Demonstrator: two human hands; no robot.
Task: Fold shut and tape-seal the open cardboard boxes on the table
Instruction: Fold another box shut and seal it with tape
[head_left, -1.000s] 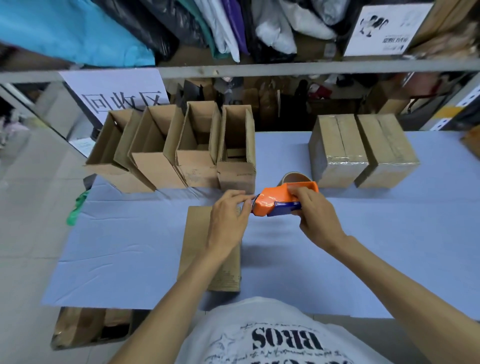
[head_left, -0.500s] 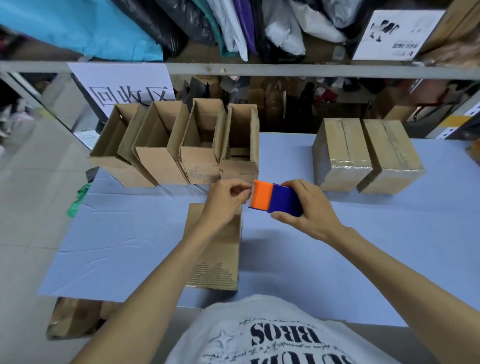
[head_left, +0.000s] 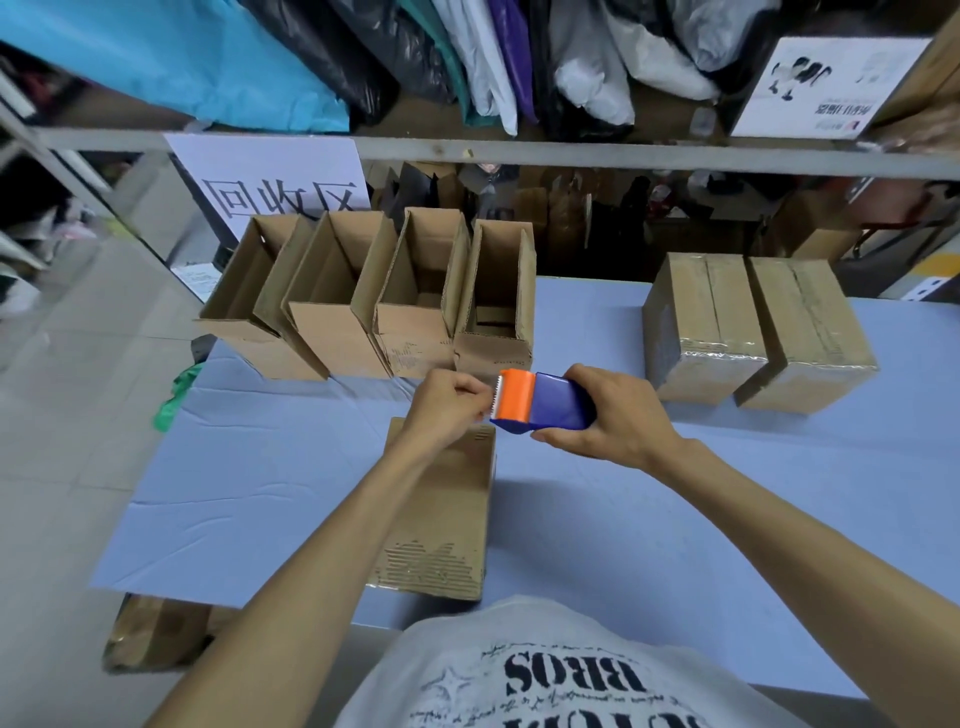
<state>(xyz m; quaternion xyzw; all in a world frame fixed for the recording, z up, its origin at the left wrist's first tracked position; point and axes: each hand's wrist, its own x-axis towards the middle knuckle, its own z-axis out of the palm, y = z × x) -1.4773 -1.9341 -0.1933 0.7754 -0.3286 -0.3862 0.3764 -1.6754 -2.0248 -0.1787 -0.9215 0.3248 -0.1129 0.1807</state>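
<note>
Right hand grips the tape dispenser lying sideways, orange toothed end pointing left where the left hand pinches it, sign behind reads 回收区.

A white sign hanging from the shelf rail at the back left carries three large black characters, 回收区. The grey shirt at the bottom edge bears bold black block letters that look like BROS, upside down in this view. Below them runs a line of small print too fine to read, and a second row of large letters is cut off by the frame. A white card on the upper shelf at the right shows black ink marks and a short line of upside-down characters too small to make out. The fronts of two open boxes have faint printed lines, also unreadable.
</note>
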